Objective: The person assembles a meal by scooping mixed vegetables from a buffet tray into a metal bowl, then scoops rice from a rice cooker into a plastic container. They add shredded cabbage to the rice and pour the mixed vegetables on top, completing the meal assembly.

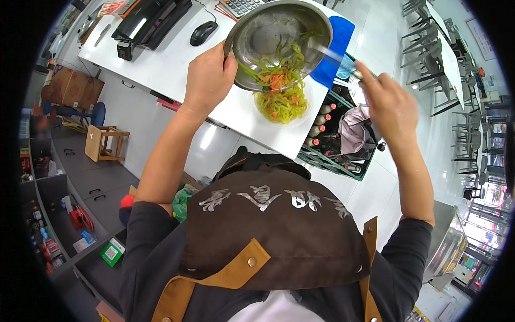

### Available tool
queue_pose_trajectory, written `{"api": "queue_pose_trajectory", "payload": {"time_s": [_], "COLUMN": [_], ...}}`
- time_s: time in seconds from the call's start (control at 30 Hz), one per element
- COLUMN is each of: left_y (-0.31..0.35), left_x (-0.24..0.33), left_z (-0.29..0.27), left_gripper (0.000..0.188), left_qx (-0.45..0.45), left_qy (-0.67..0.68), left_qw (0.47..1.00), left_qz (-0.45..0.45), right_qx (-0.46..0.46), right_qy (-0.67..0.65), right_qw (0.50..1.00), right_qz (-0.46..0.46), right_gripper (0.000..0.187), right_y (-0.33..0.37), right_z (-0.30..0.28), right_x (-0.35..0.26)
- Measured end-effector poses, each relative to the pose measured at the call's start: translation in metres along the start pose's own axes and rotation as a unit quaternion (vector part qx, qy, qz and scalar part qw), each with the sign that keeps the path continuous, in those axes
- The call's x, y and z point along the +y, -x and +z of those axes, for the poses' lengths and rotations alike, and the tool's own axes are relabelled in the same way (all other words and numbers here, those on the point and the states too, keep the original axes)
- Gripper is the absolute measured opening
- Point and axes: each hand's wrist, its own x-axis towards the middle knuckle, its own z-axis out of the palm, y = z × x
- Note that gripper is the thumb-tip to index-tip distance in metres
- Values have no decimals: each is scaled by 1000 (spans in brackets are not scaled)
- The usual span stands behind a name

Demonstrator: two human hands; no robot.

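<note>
My left hand grips the rim of a steel mixing bowl tilted toward me over the white table. Shredded green vegetables with orange strips spill over its lower lip. They hang down onto a heap of the same shreds, which sits in a clear round container on the tabletop. My right hand is closed around a long, pale, shiny utensil. Motion smears it, so its exact kind does not show. Its far end reaches into the bowl's right side, where a few green shreds cling.
A blue mat lies at the table's right edge. Below stands a green crate with several red-capped bottles and a cloth. A black mouse, a calculator and a black machine are on the table. A wooden stool stands left.
</note>
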Motion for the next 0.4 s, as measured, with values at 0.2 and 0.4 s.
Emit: {"api": "queue_pose_trajectory", "payload": {"time_s": [0.2,0.4], "left_y": [3,10], "left_x": [3,3], "left_z": [0,4], "left_gripper": [25,32], "left_qx": [16,39], "left_qy": [-20,-47], "left_qw": [999,996], "left_qz": [23,58], "right_qx": [-62,-153], "right_qy": [3,-118], "right_qw": [997,981], "right_qz": [36,28], "right_gripper": [34,36], "right_y": [12,24], "right_z": [13,24], "right_x": [1,-14]}}
